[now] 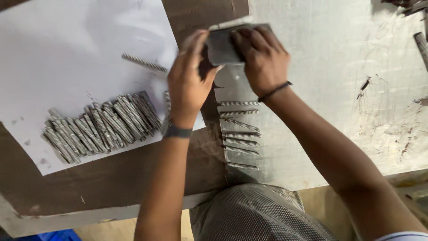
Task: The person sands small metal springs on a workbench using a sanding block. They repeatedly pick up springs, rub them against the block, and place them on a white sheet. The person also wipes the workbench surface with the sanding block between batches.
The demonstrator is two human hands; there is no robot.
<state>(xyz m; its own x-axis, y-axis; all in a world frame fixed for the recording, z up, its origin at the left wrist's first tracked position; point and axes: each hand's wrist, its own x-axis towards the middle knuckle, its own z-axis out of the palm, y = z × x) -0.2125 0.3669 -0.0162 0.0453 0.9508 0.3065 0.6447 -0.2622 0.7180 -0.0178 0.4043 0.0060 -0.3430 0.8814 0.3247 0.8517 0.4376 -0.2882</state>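
Note:
My left hand (189,76) and my right hand (263,56) both grip a flat dark metal plate (220,47) held just above the bench. Below the hands, several threaded metal rods (240,134) lie in a neat column along the notched edge of a pale sheet (312,89). To the left, a heap of several more threaded rods (102,127) rests on white paper (67,58). One single rod (145,63) lies apart on the paper near my left hand.
A brown board (111,178) lies under the paper. At the far right edge a thicker threaded rod (421,47) and dark scraps (408,5) sit on the stained pale surface. The bench's front edge (89,216) runs just before my lap.

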